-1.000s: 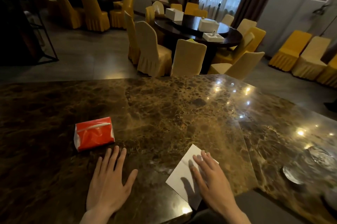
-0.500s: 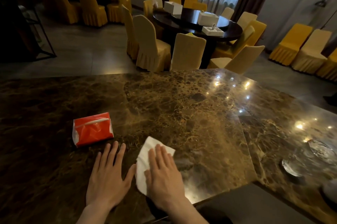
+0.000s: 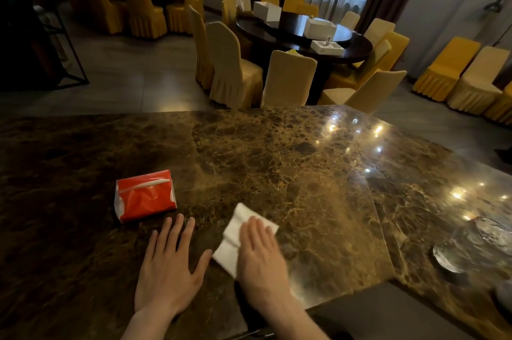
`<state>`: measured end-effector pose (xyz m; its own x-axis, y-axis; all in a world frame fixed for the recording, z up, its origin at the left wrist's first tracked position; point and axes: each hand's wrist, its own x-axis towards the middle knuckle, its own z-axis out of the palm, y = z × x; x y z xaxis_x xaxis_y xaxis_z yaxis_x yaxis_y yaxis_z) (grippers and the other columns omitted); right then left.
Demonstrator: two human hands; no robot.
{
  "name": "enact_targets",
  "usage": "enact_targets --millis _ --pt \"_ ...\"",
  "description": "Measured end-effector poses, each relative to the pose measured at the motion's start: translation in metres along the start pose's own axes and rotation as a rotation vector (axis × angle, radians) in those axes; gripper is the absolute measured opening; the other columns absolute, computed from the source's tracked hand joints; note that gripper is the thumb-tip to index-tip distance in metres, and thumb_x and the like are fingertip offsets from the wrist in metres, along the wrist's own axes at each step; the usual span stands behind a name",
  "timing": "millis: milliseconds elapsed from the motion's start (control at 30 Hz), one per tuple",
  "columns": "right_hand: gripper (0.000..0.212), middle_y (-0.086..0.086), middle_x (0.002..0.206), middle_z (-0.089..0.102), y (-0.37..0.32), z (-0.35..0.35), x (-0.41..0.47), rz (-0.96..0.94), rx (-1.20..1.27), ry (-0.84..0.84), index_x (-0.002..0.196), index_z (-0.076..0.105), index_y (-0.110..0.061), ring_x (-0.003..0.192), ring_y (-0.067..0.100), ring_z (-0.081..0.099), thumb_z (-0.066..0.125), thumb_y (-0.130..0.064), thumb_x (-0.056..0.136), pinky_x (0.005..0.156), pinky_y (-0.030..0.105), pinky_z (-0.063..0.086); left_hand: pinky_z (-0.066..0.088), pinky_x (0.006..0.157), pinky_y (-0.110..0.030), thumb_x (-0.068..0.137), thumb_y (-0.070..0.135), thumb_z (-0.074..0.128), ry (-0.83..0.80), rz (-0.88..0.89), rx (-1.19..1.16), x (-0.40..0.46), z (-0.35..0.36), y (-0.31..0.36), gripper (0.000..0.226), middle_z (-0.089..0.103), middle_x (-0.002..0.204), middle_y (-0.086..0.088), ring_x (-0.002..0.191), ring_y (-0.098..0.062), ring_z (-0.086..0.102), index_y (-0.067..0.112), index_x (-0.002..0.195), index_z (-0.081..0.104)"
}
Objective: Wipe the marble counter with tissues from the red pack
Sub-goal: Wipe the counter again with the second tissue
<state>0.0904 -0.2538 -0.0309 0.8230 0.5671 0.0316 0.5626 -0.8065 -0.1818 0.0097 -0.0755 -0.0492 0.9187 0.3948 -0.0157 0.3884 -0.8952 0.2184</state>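
The red tissue pack [image 3: 145, 195] lies on the dark brown marble counter [image 3: 277, 162], left of centre, its slit facing up. My right hand [image 3: 261, 259] presses flat on a white tissue [image 3: 235, 234] spread on the marble near the counter's front edge; the tissue sticks out past the fingers to the left and beyond the fingertips. My left hand [image 3: 169, 270] rests palm down on the bare marble just below the pack, fingers spread, holding nothing. The thumb of the left hand nearly meets the tissue's corner.
Glass dishes [image 3: 454, 254] sit on the counter at the far right. The counter's front edge steps back to the right of my right hand. Beyond the counter are round dark dining tables [image 3: 302, 32] ringed by yellow-covered chairs [image 3: 230, 68].
My right hand slid the tissue leftward across the marble from the right, ending beside my left hand, then shifted a little forward. The left hand stayed in place.
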Motion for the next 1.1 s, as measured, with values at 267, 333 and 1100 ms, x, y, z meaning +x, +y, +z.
enact_targets --millis 267,333,1100 --pt "0.054 0.006 0.167 0.014 0.063 -0.014 -0.008 0.009 -0.055 0.078 0.16 0.017 -0.015 0.154 0.022 0.009 0.028 -0.03 0.109 0.122 0.041 -0.008 -0.009 0.127 -0.04 0.087 0.079 -0.003 0.001 0.005 -0.012 -0.001 -0.001 -0.001 0.087 -0.01 0.171 0.007 0.154 -0.012 -0.022 0.032 0.161 -0.009" --pt "0.054 0.007 0.168 0.013 0.097 -0.025 -0.007 0.126 -0.077 0.084 0.16 0.015 -0.016 0.154 0.021 0.008 0.024 -0.033 0.11 0.124 0.041 -0.005 -0.01 0.127 -0.04 0.087 0.079 -0.001 0.005 0.003 -0.017 -0.003 -0.001 -0.001 0.087 -0.01 0.171 0.007 0.153 -0.012 -0.022 0.033 0.161 -0.009" --pt "0.054 0.004 0.168 0.014 0.137 -0.025 -0.02 0.246 -0.11 0.097 0.16 0.017 -0.016 0.154 0.02 0.008 0.022 -0.034 0.109 0.125 0.04 -0.002 -0.006 0.128 -0.042 0.088 0.078 0.0 0.003 0.003 -0.012 -0.001 -0.004 0.002 0.086 -0.007 0.172 0.006 0.154 -0.013 -0.018 0.032 0.161 -0.007"
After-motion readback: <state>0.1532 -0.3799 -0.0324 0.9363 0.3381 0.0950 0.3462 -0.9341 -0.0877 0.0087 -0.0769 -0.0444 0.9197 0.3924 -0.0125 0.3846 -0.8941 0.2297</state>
